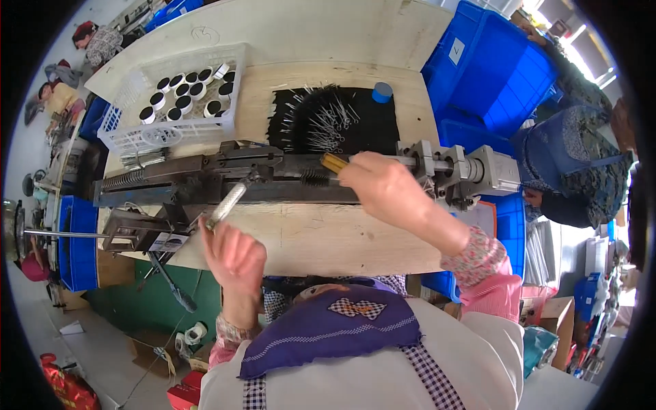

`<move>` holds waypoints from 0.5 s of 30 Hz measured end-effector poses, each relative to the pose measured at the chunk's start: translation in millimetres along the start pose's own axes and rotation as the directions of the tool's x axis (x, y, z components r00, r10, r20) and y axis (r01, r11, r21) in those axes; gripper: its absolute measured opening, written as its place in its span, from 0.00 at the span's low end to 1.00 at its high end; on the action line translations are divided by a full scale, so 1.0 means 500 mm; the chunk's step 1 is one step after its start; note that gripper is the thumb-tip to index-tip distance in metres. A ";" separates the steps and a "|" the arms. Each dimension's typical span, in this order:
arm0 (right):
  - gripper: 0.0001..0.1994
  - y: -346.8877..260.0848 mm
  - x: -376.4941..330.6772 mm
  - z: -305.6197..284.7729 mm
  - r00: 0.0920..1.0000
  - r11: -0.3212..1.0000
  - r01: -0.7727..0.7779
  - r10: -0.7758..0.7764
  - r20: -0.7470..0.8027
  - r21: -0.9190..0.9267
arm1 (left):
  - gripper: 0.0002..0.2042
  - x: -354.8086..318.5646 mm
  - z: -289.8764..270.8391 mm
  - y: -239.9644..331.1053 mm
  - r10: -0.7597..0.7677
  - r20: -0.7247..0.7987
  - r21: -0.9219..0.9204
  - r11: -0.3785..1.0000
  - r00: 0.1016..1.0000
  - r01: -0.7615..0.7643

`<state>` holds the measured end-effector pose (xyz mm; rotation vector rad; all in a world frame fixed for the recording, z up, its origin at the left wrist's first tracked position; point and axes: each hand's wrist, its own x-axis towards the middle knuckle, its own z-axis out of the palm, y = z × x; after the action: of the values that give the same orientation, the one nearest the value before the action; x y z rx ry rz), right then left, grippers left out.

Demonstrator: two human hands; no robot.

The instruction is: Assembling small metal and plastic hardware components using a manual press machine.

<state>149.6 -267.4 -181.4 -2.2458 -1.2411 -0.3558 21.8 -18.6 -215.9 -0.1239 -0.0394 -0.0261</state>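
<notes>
My left hand (234, 254) is closed at the lower end of a silver lever handle (231, 202), which slants up to a dark metal bench machine (225, 179). Over the machine's right half, my right hand (384, 186) has its fingers closed at the end of a small amber-yellow piece (333, 162); its far side is hidden by the hand. Just below that piece, black bristles (315, 178) stick out on the machine bed. Beyond it, a pile of twisted-wire brushes (321, 123) with looped ends and black bristles lies on a black cloth (377, 124).
A white plastic basket (174, 135) holds several white pots with black tops, back left. A blue-lidded pot (382, 92) stands on the cloth. A motor-like grey unit (497, 172) ends the machine at right. Blue crates (478, 68) and another person (567, 150) are at right.
</notes>
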 end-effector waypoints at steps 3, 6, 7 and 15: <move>0.04 0.044 0.049 -0.036 0.980 0.980 -0.183 0.188 -0.059 0.072 | 0.31 -0.045 -0.045 -0.025 -0.080 -0.053 0.254 0.963 0.995 0.091; 0.09 0.141 0.140 -0.021 0.919 0.923 -0.385 0.383 0.090 0.012 | 0.30 -0.029 -0.085 -0.063 -0.162 -0.224 0.693 0.667 0.961 0.274; 0.11 0.160 0.164 -0.018 0.873 0.891 -0.454 0.441 0.210 0.020 | 0.30 -0.009 -0.086 -0.078 -0.170 -0.221 0.694 0.664 0.960 0.278; 0.30 0.292 0.203 -0.001 0.547 0.698 -0.714 0.610 0.573 -0.061 | 0.12 0.155 -0.134 -0.086 -0.086 0.401 0.551 -0.773 0.912 -0.315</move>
<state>327.1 -259.2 -181.4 -2.5251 -0.4904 0.7417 100.7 -71.4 -273.9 2.2965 -0.2951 0.5113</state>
